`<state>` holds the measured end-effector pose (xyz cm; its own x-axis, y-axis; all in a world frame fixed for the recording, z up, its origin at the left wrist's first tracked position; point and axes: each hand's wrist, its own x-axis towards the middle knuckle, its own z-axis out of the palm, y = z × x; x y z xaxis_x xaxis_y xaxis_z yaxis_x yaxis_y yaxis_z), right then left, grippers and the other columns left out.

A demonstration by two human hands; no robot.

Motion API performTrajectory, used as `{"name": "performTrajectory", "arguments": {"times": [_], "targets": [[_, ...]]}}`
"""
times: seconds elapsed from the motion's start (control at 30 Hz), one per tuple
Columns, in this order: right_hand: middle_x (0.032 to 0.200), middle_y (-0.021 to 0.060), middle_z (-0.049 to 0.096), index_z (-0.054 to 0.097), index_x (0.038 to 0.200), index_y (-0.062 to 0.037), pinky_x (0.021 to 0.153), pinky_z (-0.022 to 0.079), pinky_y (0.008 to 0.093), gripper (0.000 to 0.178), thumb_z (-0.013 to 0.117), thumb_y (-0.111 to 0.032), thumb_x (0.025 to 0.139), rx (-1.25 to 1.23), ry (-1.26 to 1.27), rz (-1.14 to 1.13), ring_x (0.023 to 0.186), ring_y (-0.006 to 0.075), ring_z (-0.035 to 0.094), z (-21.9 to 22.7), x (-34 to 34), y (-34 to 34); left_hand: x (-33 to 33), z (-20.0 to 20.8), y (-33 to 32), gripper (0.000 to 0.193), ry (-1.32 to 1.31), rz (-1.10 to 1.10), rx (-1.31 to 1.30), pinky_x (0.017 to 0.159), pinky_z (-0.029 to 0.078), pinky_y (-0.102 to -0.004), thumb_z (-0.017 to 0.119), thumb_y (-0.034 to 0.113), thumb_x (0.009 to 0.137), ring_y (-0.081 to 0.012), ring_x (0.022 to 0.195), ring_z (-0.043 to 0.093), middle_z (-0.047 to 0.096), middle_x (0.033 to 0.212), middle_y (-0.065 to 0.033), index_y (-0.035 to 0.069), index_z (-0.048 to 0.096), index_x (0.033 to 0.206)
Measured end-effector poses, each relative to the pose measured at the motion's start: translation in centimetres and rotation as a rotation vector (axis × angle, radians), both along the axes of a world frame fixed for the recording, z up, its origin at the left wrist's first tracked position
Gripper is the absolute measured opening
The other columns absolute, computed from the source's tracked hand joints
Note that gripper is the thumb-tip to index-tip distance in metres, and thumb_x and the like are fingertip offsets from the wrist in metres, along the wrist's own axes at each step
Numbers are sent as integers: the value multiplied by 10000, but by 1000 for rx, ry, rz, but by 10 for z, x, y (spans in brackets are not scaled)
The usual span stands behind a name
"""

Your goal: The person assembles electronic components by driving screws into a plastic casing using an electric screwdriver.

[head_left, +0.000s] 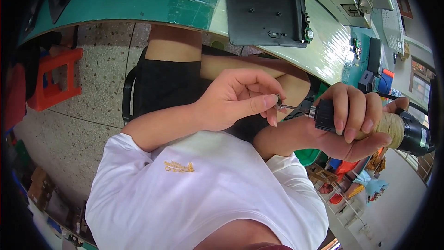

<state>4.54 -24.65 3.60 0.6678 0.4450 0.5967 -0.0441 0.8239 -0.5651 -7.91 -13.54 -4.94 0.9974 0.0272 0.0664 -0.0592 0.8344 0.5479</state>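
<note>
An orange-red stool (40,91) stands on the speckled floor (101,88).

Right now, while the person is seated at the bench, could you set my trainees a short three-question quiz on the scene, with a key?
1. Which hand holds the black cylindrical tool with tan wrapping?
2. True or false: the orange-red plastic stool is on the person's left.
3. The tool's thin metal shaft points toward:
(a) the flat black panel
(b) the small dark part at the fingertips of the left hand
(c) the speckled stone floor

Key: 1. The right hand. 2. True. 3. b.
</note>
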Motion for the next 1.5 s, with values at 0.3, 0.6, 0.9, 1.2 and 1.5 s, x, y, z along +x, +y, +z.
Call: {"name": "performTrajectory", "arguments": {"times": [0.3,0.6,0.9,1.2,1.5], "targets": [[821,1,558,419,1411,-69,560,494,188,546,657,-252,955,42,41,-49,587,42,579,6,5,-1,10,-6,-1,147,40,41,-82,724,564,-312,524,55,1002,-205,778,681,677,1002,-165,-18,570,1122],[903,24,554,558,1107,-84,586,392,270,222,486,-279,1032,43,-8,-153,608,95,459,-11,77,-35,22,56,52,215,-374,841,1351,607,533,-307,719,-73,744,-244,700,673,681,809,-134,-36,698,954],[701,74,558,551,811,-18,502,418,318,119,646,-37,880,-90,87,-815,554,161,490,-35,114,-11,67,44,84,166,-319,761,1714,603,519,-290,734,-16,770,-229,688,653,693,836,-101,22,723,931],[695,140,591,551,1020,23,488,467,353,187,640,63,860,-29,5,-715,522,199,536,-35,128,-17,75,50,79,160,-305,654,1797,596,507,-276,755,-15,743,-206,683,647,702,793,-81,24,728,896],[719,131,575,568,902,3,561,471,380,113,604,99,857,-38,-66,-741,586,210,516,-43,126,-19,69,56,65,140,-281,661,1936,593,501,-283,759,-7,730,-209,672,639,705,787,-79,38,749,863]]}}
